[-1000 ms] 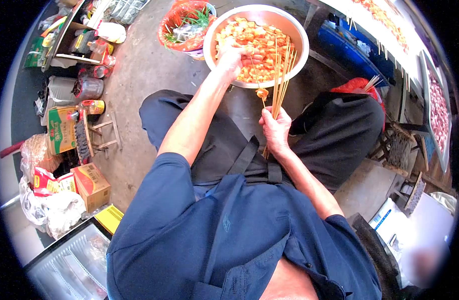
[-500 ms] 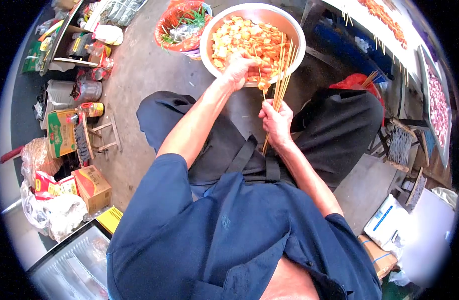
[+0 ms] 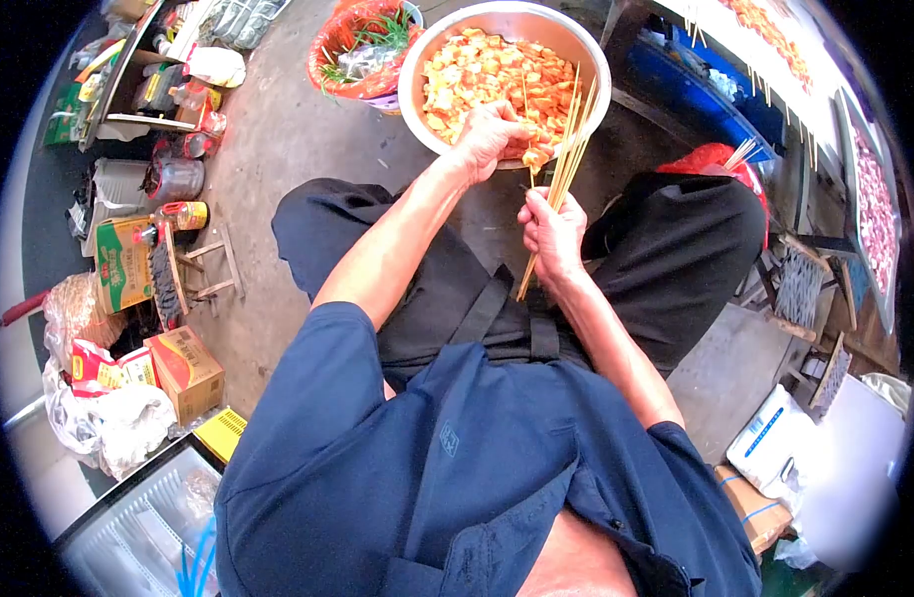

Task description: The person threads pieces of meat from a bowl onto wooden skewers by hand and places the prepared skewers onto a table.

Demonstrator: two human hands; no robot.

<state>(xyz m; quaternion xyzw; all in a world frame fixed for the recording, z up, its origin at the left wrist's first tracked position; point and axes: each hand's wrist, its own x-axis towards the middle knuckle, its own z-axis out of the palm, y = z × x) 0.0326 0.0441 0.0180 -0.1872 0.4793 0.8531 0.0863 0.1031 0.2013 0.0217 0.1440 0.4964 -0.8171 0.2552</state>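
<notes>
Head view: right hand (image 3: 554, 229) clenched round bundle of thin, straight wooden skewers (image 3: 573, 139); they overlap, can't count them surely. One single skewer (image 3: 533, 179) angles away from bundle at same hand's fingertips, moist orange chunk (image 3: 536, 156) threaded on it. Left hand (image 3: 492, 139) half closed, fingers bent right beside chunk; can't tell whether they pinch it. Just beyond: one round metal bowl (image 3: 604, 90), smooth rim, heaped with lumpy orange pieces (image 3: 477, 75). Beside it, crinkled red plastic (image 3: 327, 50) lining one bucket.
</notes>
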